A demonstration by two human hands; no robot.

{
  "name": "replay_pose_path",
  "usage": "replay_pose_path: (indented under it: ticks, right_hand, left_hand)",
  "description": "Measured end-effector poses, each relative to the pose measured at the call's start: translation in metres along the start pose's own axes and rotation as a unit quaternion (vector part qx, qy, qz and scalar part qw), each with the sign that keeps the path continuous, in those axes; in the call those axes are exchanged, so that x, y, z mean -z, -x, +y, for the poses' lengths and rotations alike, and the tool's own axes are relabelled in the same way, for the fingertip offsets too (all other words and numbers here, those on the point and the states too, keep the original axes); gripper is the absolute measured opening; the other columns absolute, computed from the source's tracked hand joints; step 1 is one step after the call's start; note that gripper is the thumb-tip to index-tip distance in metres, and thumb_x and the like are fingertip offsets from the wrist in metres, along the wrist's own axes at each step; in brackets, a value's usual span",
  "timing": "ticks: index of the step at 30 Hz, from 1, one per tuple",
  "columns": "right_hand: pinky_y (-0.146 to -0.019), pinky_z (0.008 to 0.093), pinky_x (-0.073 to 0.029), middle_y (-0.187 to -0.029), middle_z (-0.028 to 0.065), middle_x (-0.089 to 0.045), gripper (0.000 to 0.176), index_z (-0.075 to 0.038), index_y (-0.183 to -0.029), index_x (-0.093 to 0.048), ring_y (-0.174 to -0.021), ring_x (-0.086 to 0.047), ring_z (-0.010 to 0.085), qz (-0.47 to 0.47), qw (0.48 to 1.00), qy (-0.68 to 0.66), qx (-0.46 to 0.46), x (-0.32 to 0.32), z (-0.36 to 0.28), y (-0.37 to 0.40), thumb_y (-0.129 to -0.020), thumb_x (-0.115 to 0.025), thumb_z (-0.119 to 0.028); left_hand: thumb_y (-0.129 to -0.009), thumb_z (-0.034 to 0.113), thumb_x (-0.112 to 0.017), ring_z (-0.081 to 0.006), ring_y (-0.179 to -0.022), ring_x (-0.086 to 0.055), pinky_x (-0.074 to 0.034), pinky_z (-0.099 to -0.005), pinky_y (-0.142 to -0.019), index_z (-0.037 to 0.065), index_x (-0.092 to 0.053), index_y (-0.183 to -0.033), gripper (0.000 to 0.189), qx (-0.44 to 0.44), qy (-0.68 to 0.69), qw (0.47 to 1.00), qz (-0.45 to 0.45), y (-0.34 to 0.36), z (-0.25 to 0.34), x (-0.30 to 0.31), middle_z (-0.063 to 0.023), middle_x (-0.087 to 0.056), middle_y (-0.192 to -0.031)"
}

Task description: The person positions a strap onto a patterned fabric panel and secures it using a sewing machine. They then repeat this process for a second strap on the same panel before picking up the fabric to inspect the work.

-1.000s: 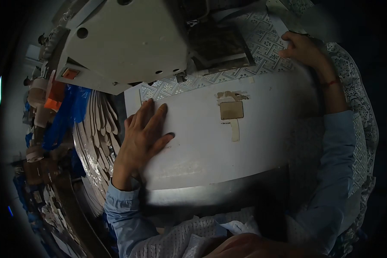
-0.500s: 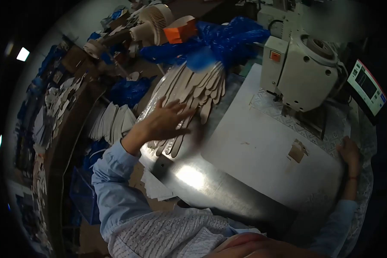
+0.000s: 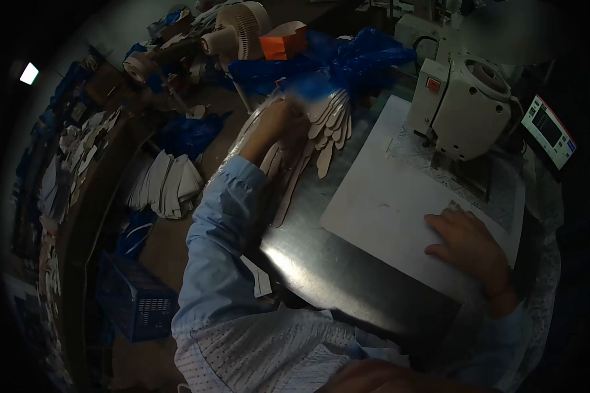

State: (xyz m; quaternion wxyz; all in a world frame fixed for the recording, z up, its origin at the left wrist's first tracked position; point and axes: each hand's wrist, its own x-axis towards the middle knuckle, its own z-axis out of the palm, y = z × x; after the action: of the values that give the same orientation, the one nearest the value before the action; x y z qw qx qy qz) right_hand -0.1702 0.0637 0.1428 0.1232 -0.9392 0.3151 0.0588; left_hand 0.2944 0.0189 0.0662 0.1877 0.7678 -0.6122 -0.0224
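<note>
My left hand [image 3: 286,128] is on the pile of long, pale, rounded-end strips [image 3: 326,124] at the left of the metal table. Its fingers are curled in among them. The fingertips are hidden, so what they grip does not show. One long strip [image 3: 294,190] slants down below that hand. My right hand [image 3: 469,245] rests over the white sheet [image 3: 367,203], fingers and thumb apart. A small tan scrap [image 3: 453,206] peeks out by its fingertips. Behind the sheet is the head of a sewing machine [image 3: 469,108], with a patterned piece [image 3: 432,167] beneath it.
A lit control screen [image 3: 549,134] stands at the right. Blue plastic bags [image 3: 367,56] and an orange box [image 3: 284,40] lie behind the strips, near a fan [image 3: 242,29]. To the left are stacked white pieces [image 3: 167,183] and a blue basket [image 3: 134,298].
My left hand has moved up and right over the strips, and its spread fingers have curled. My right hand has come left from the sheet's right edge and covers most of the tan scrap.
</note>
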Motion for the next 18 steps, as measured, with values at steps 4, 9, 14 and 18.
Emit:
replay_pose_path:
  ticks: [4,9,14,18]
  right_hand:
    - [-0.095,0.0415,-0.045,-0.109,0.0117,-0.064,0.053,-0.008,-0.127,-0.059,-0.101,-0.062,0.0305,-0.015,0.997,0.033,0.063,-0.009,-0.024,-0.026,-0.082,-0.075,-0.031]
    - [-0.093,0.041,-0.046,-0.11,0.0124,-0.064,0.053,-0.007,-0.126,-0.059,-0.101,-0.062,0.0304,-0.038,0.993,0.056,0.095,-0.013,-0.044,-0.045,-0.084,-0.073,-0.034]
    - [-0.091,0.0392,-0.046,-0.109,0.0121,-0.064,0.051,-0.007,-0.125,-0.059,-0.1,-0.063,0.0282,0.028,0.982,0.008,0.185,-0.023,-0.052,-0.052,-0.085,-0.072,-0.034]
    - [-0.09,0.0384,-0.046,-0.108,0.0114,-0.065,0.05,-0.008,-0.126,-0.058,-0.099,-0.063,0.0267,0.032,0.978,0.018,0.203,-0.029,-0.044,-0.048,-0.085,-0.072,-0.033]
  left_hand:
    - [-0.086,0.03,-0.07,-0.033,-0.094,-0.068,-0.054,-0.0413,-0.083,0.007,-0.072,-0.11,0.034,0.025,-0.042,0.998,-0.032,-0.01,0.003,0.008,-0.0176,-0.071,-0.107]
    - [-0.089,0.03,-0.068,-0.0327,-0.1,-0.068,-0.054,-0.042,-0.086,0.005,-0.071,-0.113,0.034,0.044,-0.026,0.996,-0.066,-0.003,-0.003,0.012,-0.0186,-0.07,-0.109]
    - [-0.092,0.027,-0.066,-0.0311,-0.096,-0.07,-0.055,-0.0406,-0.084,0.006,-0.07,-0.116,0.032,-0.024,-0.218,0.973,-0.078,-0.008,-0.016,0.012,-0.0182,-0.072,-0.107]
    - [-0.091,0.021,-0.065,-0.0326,-0.08,-0.07,-0.057,-0.0403,-0.074,-0.003,-0.072,-0.099,0.026,0.025,-0.102,0.993,-0.049,-0.004,-0.007,0.055,-0.0225,-0.071,-0.093]
